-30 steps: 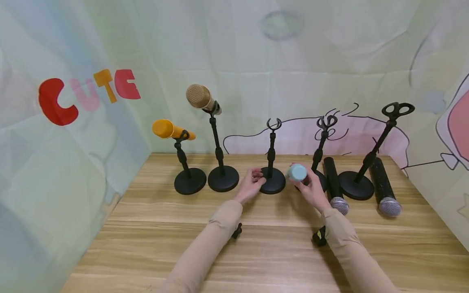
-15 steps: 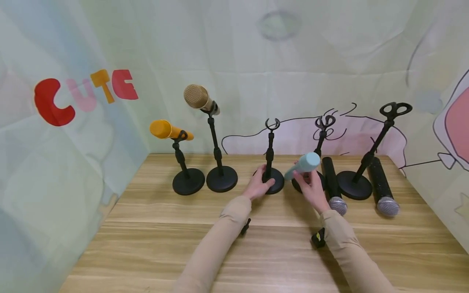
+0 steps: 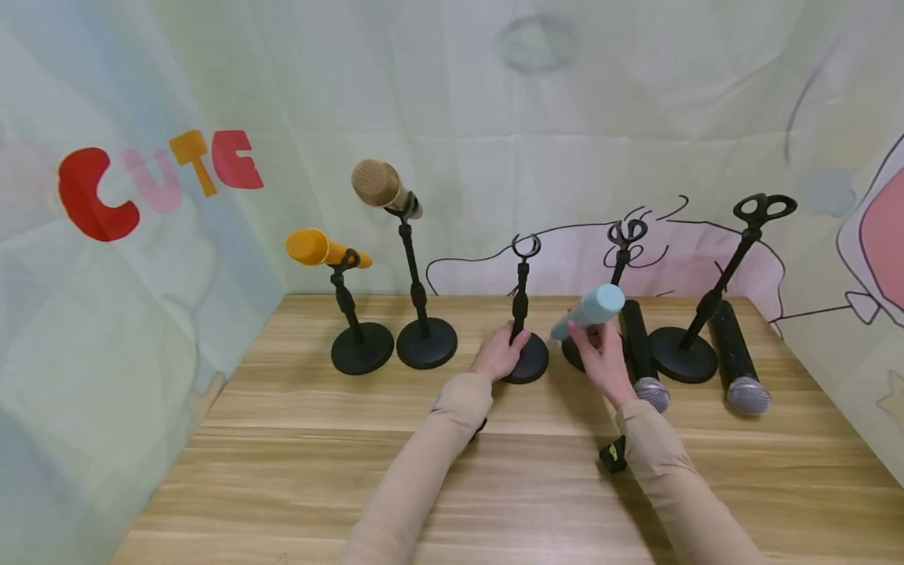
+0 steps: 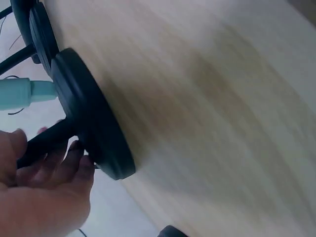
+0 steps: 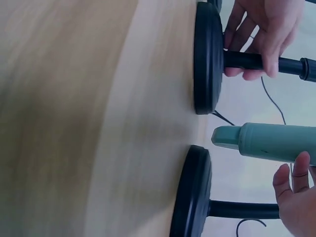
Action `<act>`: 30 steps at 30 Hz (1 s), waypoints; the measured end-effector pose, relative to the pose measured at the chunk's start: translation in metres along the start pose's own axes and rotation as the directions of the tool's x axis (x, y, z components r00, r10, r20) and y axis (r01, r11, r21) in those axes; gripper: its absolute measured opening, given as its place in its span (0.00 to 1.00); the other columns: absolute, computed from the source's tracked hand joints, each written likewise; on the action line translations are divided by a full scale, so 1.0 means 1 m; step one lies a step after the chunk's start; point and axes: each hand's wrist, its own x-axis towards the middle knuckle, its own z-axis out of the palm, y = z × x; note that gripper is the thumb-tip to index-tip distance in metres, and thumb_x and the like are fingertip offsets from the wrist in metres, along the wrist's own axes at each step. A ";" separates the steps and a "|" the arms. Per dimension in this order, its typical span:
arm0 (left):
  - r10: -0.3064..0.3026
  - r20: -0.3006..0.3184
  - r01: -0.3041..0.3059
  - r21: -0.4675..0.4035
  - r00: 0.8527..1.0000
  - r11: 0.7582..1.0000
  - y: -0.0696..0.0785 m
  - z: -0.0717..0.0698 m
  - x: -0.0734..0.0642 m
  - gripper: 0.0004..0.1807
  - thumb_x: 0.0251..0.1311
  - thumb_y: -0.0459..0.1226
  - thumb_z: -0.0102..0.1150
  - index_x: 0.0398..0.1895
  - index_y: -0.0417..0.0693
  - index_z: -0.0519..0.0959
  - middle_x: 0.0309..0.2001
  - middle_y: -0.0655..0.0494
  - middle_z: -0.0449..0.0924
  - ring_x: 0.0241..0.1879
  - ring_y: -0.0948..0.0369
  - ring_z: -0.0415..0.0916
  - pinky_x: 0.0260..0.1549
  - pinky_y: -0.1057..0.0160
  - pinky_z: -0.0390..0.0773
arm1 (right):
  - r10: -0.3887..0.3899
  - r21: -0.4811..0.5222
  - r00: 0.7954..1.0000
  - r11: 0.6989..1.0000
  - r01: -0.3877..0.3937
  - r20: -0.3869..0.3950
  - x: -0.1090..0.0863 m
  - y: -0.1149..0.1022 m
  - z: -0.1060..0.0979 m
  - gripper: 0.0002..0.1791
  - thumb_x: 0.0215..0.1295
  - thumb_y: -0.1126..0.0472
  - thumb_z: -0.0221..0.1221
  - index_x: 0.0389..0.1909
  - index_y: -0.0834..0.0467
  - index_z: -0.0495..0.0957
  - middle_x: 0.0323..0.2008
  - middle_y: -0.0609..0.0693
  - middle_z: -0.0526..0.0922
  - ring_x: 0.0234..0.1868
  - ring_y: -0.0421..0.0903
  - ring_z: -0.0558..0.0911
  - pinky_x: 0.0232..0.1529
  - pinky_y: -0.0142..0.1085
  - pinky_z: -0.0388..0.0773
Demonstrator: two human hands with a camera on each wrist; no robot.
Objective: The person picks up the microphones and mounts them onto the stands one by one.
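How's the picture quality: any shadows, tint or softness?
Head view: bright, a dark shadow on the table beside the right sleeve; left wrist view: dimmer, bluish, table grain soft; right wrist view: bluish, soft-edged table shadows, light-blue microphone clearly outlined.

Smooth, matt light-blue microphone (image 3: 586,311)

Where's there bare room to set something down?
Front left of the pale wooden table, bordered by the black stand of the orange microphone and the left beige sleeve; also between that and the right sleeve. Crowded: back right, with silver-headed black microphones, black stands and the right hand holding a light blue cylinder.
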 end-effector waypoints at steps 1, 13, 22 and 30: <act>0.001 -0.004 -0.001 0.006 1.000 1.000 0.000 -0.001 -0.002 0.17 0.78 0.42 0.47 0.50 0.37 0.77 0.52 0.37 0.83 0.58 0.42 0.79 0.59 0.46 0.76 | -0.003 0.006 1.000 1.000 0.003 -0.005 0.001 -0.002 0.000 0.20 0.75 0.66 0.55 0.64 0.65 0.67 0.60 0.65 0.79 0.43 0.26 0.72 0.42 0.19 0.69; 0.043 0.009 -0.044 0.079 0.999 0.996 0.001 -0.007 -0.025 0.15 0.73 0.45 0.55 0.43 0.41 0.81 0.46 0.43 0.87 0.51 0.47 0.84 0.53 0.51 0.80 | -0.007 0.061 0.999 0.998 0.009 -0.036 0.002 -0.029 0.005 0.23 0.73 0.72 0.54 0.66 0.68 0.65 0.57 0.48 0.80 0.44 0.27 0.73 0.43 0.23 0.69; 0.063 0.029 -0.065 0.069 0.998 0.995 0.003 -0.007 -0.052 0.15 0.72 0.45 0.55 0.43 0.41 0.82 0.45 0.43 0.87 0.50 0.47 0.84 0.52 0.51 0.80 | -0.032 0.071 0.998 0.997 0.037 -0.060 0.003 -0.025 0.006 0.21 0.74 0.67 0.55 0.66 0.62 0.68 0.53 0.31 0.77 0.46 0.30 0.74 0.46 0.25 0.69; 0.143 0.011 -0.143 0.084 0.990 0.986 0.006 -0.006 -0.070 0.13 0.71 0.43 0.57 0.38 0.41 0.83 0.39 0.45 0.88 0.46 0.48 0.86 0.49 0.52 0.81 | -0.106 0.093 0.984 0.988 0.120 -0.141 0.008 -0.035 0.008 0.22 0.71 0.71 0.57 0.64 0.63 0.69 0.50 0.24 0.78 0.47 0.28 0.73 0.45 0.26 0.67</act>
